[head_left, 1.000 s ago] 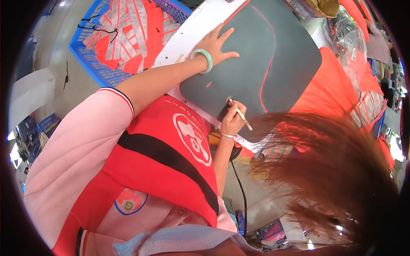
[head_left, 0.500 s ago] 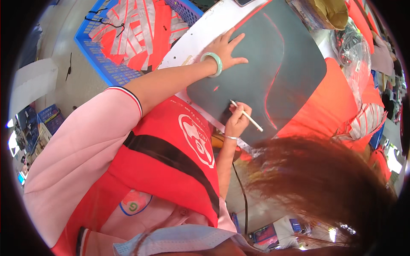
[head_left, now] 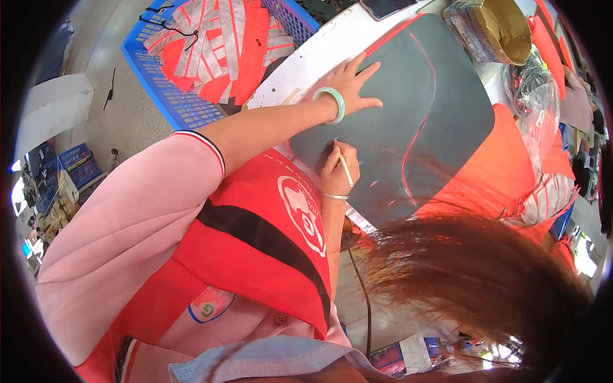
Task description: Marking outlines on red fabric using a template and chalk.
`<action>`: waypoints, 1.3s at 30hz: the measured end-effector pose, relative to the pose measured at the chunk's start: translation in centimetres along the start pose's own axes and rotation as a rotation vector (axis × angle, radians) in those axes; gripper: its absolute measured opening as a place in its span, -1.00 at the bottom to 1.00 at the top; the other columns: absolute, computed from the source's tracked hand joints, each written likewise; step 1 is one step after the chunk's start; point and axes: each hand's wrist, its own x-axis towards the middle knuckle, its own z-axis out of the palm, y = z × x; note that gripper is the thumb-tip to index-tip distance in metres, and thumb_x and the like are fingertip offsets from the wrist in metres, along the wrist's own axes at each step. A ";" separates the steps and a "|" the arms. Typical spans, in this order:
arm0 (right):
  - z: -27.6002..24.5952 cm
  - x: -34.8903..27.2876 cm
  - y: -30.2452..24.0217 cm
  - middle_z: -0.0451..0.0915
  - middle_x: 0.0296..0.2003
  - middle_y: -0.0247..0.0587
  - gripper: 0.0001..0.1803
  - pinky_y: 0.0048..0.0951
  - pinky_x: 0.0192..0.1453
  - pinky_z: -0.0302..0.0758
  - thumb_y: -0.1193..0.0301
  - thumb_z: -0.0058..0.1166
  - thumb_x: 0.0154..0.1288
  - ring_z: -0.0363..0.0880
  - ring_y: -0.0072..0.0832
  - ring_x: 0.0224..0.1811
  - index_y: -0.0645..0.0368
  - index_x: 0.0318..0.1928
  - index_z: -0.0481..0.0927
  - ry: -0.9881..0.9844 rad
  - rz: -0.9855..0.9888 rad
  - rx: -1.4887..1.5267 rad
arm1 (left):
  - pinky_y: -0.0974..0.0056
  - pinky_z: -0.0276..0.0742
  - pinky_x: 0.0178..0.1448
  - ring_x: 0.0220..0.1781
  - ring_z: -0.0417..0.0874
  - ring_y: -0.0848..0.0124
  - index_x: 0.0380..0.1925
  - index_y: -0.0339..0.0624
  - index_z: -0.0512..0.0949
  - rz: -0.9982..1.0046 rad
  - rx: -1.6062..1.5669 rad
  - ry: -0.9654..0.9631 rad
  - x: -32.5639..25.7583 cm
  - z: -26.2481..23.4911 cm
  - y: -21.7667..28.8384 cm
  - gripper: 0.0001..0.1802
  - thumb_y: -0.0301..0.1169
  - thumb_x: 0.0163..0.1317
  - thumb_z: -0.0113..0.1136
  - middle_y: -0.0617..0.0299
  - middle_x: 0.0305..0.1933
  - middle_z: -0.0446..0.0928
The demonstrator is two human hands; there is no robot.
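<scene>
A large dark grey-green sheet (head_left: 456, 108) with rounded corners lies over orange-red fabric (head_left: 488, 169). A curved orange-red line runs down its right part; whether this is a slit or a drawn mark I cannot tell. My left hand (head_left: 347, 86), a pale green bangle at its wrist, presses flat on the sheet's left side with fingers spread. Lower down, my right hand (head_left: 338, 169) grips a slim white pen (head_left: 346, 168). The pen's upper end leans toward me, and its tip meets the sheet near the left edge, where a small orange-red spot was visible; my fingers partly cover it.
Left of the white table (head_left: 305, 59) stands a blue plastic basket (head_left: 148, 76) heaped with orange and silver strips. At the far right are an open brown paper bag (head_left: 516, 32) and a clear plastic bag (head_left: 533, 96). Hair (head_left: 472, 274) covers the lower right.
My right hand has moved left and up along the sheet, and the pen has turned steeper. My left hand stays on the sheet. The whole view has shifted slightly.
</scene>
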 end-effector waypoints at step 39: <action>-13.6 2.5 13.6 0.37 -0.01 -0.03 -0.54 -0.12 -0.13 0.49 0.45 -0.13 0.15 0.51 -0.08 -0.12 0.11 0.12 0.43 0.424 0.666 -0.526 | 0.34 0.34 0.19 0.13 0.44 0.37 0.28 -0.19 0.17 -0.009 -1.049 -0.069 1.2 -3.2 -2.2 -0.38 -0.57 0.19 0.07 0.05 0.15 0.38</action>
